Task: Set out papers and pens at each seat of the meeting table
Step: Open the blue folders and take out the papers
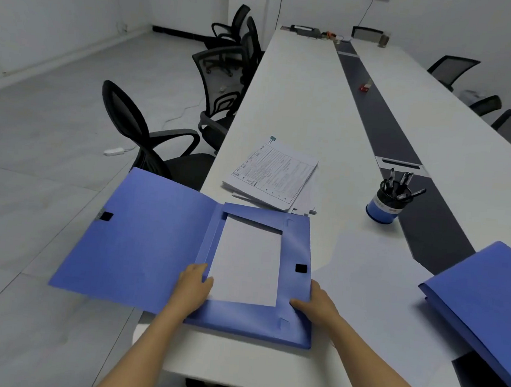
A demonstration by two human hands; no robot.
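- papers (271,173) lie in one printed stack on the white bench (305,89), just beyond the open file box and apart from both grips
- one green binder clip (272,138) sits at the stack's far corner; a few loose sheets poke out under its near edge
- one blank sheet (246,261) lies flat inside the open file box (294,247), which rests at the bench's near edge
- the box's lid (137,238) is folded out to the left and overhangs the bench
- left grip (194,282) rests on the box's near left corner with the thumb touching the blank sheet's edge; whether it pinches anything i cannot tell
- right grip (315,302) is grasping the box's near right edge, thumb on top and fingers round the side
- one blue pen cup (382,207) stands upright right of the stack, beside the dark strip (379,124)
- pens (404,178) stand in the cup, about four, though the exact count is hard to read
- one closed file box (487,300), also blue, lies at the right, well apart from the open one
- one small red thing (365,86) lies on the strip farther up
- chairs (121,115): at least three on the left side, three on the right, one at the far end
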